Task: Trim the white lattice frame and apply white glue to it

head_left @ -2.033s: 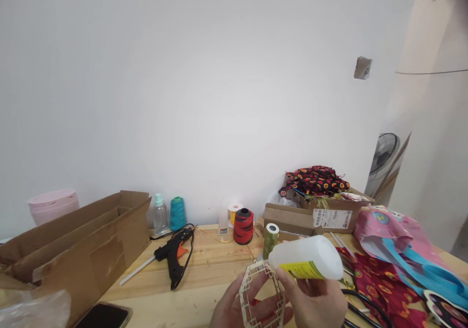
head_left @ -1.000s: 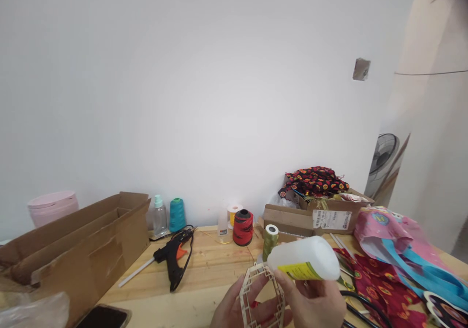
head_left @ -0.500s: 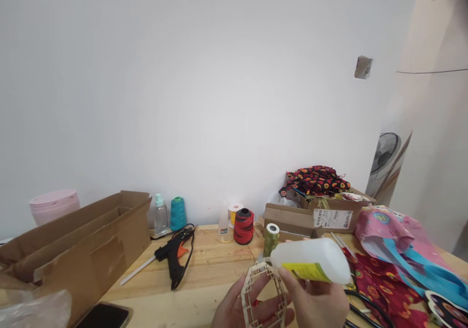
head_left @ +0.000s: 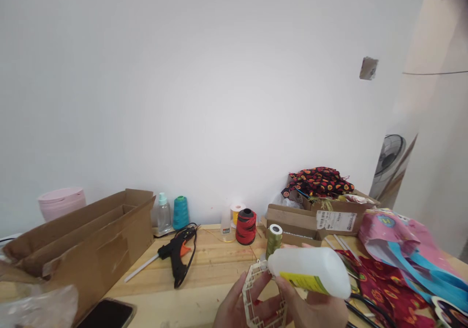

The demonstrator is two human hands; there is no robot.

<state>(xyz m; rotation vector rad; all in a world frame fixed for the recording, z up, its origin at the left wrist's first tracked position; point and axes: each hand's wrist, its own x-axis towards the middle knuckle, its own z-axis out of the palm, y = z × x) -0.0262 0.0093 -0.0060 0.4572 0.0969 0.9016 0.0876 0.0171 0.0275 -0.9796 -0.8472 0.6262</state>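
Observation:
My left hand grips a pale lattice frame with cut-out edges and a small loop on top, its fingers showing through the opening. Closed round a white squeeze bottle with a yellow label, my right hand tips it sideways so its narrow end meets the upper right edge of the frame. The bottle's tip is hidden. Something small and red shows behind the frame, too covered to name. Just beyond the bottle stands an olive thread spool.
A glue gun lies left of centre, near a long cardboard box and a phone. Red-black thread and teal thread stand by the wall. Rightward are a fabric-filled box, red cloth and a pink bag.
The bottle has tilted further, its base dropping slightly and its narrow end moving down against the frame. The whole view has shifted a little. Both hands keep their holds.

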